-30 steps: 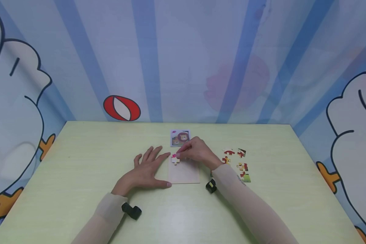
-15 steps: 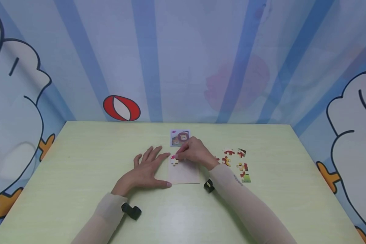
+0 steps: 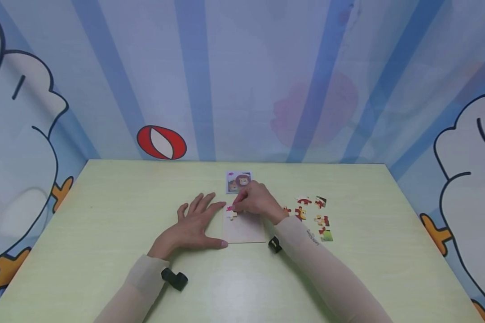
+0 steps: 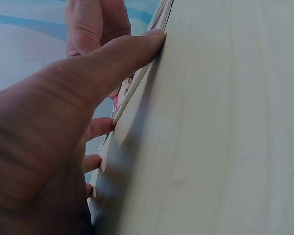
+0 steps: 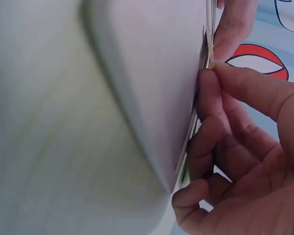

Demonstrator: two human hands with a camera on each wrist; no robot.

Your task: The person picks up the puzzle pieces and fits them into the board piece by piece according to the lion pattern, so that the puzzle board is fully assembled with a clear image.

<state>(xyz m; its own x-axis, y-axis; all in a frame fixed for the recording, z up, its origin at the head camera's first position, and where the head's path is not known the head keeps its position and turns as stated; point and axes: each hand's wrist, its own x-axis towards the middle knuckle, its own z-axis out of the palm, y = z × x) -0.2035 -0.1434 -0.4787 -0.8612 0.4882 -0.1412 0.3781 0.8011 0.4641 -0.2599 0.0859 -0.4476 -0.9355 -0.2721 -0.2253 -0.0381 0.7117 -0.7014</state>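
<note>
Right hand [image 3: 258, 200] pinched a puzzle piece [image 3: 231, 213], at the upper left of the pale board [image 3: 245, 232]; left hand [image 3: 191, 229], fingers spread wide, touched the board's left edge.

"Where does the board [image 3: 244, 233] lie?"
"On the table [image 3: 64, 242], between the left hand [image 3: 194, 229] and the loose pieces [image 3: 324, 220]."
"How does the left hand sit against it?"
"Along its left edge, thumb touching at the near corner, index finger at the far one."
"And the right hand [image 3: 259, 201]?"
"Over the board's far part, with a puzzle piece [image 3: 231, 215] between thumb and forefinger, at the far left corner."
"What lies behind?"
"A card [image 3: 233, 183], just beyond the board and apart from it; the backdrop [image 3: 242, 80] is behind the table."
"Those loose pieces?"
"Right of the board, one just beside the right wrist."
</note>
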